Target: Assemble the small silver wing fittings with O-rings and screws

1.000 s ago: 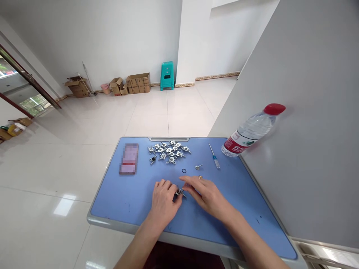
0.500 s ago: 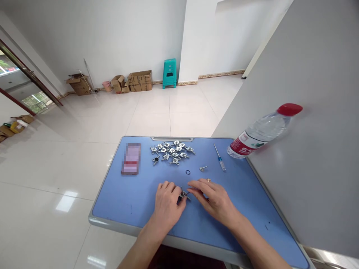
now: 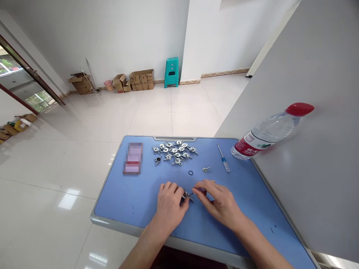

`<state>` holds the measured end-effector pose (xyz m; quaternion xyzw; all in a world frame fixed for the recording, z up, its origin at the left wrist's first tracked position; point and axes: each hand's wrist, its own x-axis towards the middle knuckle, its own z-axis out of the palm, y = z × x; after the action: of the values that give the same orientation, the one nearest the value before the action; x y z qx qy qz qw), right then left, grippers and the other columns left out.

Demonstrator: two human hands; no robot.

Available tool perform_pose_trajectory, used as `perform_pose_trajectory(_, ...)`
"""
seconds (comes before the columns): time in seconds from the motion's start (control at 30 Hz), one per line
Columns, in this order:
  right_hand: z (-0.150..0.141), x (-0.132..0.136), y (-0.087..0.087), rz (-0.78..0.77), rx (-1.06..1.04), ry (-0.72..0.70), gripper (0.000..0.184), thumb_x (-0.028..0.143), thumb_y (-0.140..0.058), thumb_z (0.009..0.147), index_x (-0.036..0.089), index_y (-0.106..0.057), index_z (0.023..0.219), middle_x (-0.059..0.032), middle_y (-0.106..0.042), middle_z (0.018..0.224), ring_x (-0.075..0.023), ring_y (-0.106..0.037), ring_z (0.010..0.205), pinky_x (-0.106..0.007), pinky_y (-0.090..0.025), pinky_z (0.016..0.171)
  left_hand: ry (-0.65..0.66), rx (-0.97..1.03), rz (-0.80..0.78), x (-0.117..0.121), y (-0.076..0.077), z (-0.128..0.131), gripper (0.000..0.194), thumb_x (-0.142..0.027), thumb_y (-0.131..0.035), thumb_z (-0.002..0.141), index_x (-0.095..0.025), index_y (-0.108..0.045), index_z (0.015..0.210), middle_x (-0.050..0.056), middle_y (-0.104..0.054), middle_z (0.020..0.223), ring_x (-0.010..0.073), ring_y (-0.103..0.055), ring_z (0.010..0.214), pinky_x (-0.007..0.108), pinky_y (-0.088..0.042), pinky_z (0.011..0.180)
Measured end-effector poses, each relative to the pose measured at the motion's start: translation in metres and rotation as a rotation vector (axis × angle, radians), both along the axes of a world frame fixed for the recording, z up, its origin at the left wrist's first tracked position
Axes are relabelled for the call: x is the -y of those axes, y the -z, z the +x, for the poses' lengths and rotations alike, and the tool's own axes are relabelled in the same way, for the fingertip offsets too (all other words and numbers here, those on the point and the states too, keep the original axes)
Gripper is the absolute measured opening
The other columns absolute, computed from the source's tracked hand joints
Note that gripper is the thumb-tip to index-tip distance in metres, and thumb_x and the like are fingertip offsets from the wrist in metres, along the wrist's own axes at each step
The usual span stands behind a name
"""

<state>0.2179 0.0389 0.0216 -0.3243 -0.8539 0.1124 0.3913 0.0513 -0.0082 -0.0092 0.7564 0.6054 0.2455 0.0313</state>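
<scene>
Both my hands rest on the blue table [image 3: 131, 201] near its front middle. My left hand [image 3: 169, 205] is closed, pinching a small metal fitting [image 3: 186, 195] against the tabletop. My right hand [image 3: 218, 200] is also closed, its fingertips pinched on the right end of the same fitting. Just beyond lie a black O-ring [image 3: 190, 172], a small metal screw part [image 3: 206, 169] and a gold ring-like piece [image 3: 213, 181] beside my right hand. A pile of several metal fittings [image 3: 175, 150] sits near the far edge.
A blue-handled screwdriver [image 3: 224, 158] lies at the right. A water bottle with a red cap [image 3: 270, 132] stands by the grey wall [image 3: 308, 157]. A blurred flat object [image 3: 133, 158] lies at the left. Cardboard boxes [image 3: 141, 79] and a teal stool [image 3: 171, 71] stand on the floor far off.
My right fingers have curled in and pinched the fitting's right end; earlier they lay flatter over it. The view has shifted slightly left, so everything sits a little further right.
</scene>
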Motion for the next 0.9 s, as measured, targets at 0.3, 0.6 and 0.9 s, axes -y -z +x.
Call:
perform_pose_trajectory(0.3, 0.004, 0.001, -0.008, -0.029, -0.088, -0.129, 0.030, 0.015, -0.041, 0.099, 0.020, -0.057, 0.123, -0.0094, -0.070, 0.095, -0.0178, -0.067, 0.083, -0.026, -0.055, 0.065, -0.001, -0.001, -0.015, -0.001, -0.001, 0.000, 0.015, -0.018, -0.066, 0.080, -0.020, -0.054, 0.072, 0.000, -0.060, 0.076, 0.0182, -0.053, 0.075, 0.032, -0.037, 0.066)
perform_pose_trajectory(0.6, 0.000, -0.001, 0.001, -0.009, -0.136, -0.031, 0.013, 0.024, -0.053, 0.096, 0.022, -0.062, 0.105, -0.0022, -0.070, 0.074, -0.0151, -0.064, 0.062, -0.027, -0.051, 0.057, 0.012, -0.004, -0.039, -0.003, -0.005, 0.000, 0.017, -0.017, -0.065, 0.082, -0.020, -0.053, 0.070, 0.000, -0.059, 0.073, 0.0185, -0.052, 0.073, 0.032, -0.037, 0.066)
perform_pose_trajectory(0.9, 0.003, 0.001, -0.008, -0.088, -0.144, -0.158, 0.027, 0.014, -0.044, 0.098, 0.020, -0.055, 0.121, -0.0073, -0.071, 0.093, -0.0172, -0.067, 0.083, -0.028, -0.054, 0.071, 0.016, -0.002, -0.036, -0.003, -0.006, 0.000, 0.013, -0.018, -0.064, 0.082, -0.020, -0.055, 0.073, 0.000, -0.060, 0.074, 0.0192, -0.053, 0.074, 0.032, -0.038, 0.066)
